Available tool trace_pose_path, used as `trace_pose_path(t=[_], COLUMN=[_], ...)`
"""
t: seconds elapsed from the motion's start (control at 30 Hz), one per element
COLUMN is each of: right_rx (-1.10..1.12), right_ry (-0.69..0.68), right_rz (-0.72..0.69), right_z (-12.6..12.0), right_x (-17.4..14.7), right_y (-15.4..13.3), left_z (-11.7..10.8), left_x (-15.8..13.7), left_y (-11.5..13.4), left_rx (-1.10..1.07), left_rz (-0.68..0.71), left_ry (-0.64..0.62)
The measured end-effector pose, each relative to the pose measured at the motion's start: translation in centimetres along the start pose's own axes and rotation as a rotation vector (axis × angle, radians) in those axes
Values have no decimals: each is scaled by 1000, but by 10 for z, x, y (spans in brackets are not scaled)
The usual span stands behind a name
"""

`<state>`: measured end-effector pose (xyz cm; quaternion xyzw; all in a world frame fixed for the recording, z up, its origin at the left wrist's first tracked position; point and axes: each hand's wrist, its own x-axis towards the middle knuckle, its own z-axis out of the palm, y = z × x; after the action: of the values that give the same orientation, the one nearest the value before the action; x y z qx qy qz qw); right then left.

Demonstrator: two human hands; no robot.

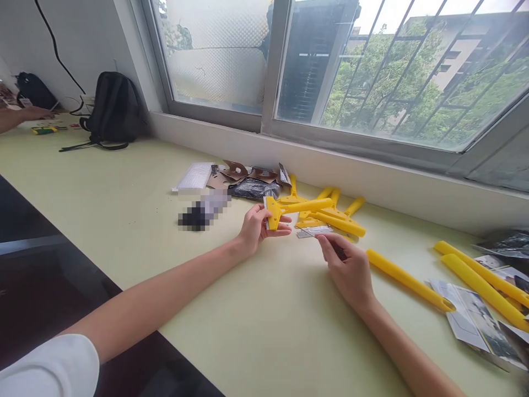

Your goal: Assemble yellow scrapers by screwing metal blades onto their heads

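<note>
Along the pale green table [136, 231], a black backpack [113, 107] is standing, its contents hidden; a black plastic bundle [254, 189] is lying near the window, concealing whatever it is holding. Loose yellow handles [409, 280] are lying at right, apparently unjoined, while piled scrapers [347, 224] are showing no clear sign of being finished. The left hand [253, 229] is pinching one yellow scraper [273, 214] above the table, seemingly mid-work; the right hand [349, 270] is pinching a thin tool [308, 233], pointing scraperward.
</note>
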<state>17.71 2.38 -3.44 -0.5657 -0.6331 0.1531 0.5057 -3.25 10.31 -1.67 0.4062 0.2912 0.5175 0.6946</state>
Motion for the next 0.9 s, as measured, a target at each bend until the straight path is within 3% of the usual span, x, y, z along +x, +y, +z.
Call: trace_pose_path(t=[0.1,0.23,0.43,0.53,0.63,0.7,0.8,0.9], right_rx=[82,315,430,384,264,180,91,59], right_ry=[23,-74,-5,3,-168,-335,-521,-599], right_rz=[43,127,151,149,239,330,372,334], right_z=[-16,-49,-92,-106,-113,-111,-102,-94], right_x=[6,24,42,43,40,37,35,35], right_y=[-7,-29,-63,-72,-78,-79,-76,-69], left_z=[0,3,7,6,3,1,0,2], left_x=[0,-3,-21,-27,-29,-29,-31,-35], left_y=[1,-1,-13,-17,-16,-15,-13,-12], left_rx=[30,116,539,764,942,1005,1035,1048], left_rz=[12,51,249,453,676,740,673,526], left_ry=[-21,-77,-390,-533,-657,-700,-678,-635])
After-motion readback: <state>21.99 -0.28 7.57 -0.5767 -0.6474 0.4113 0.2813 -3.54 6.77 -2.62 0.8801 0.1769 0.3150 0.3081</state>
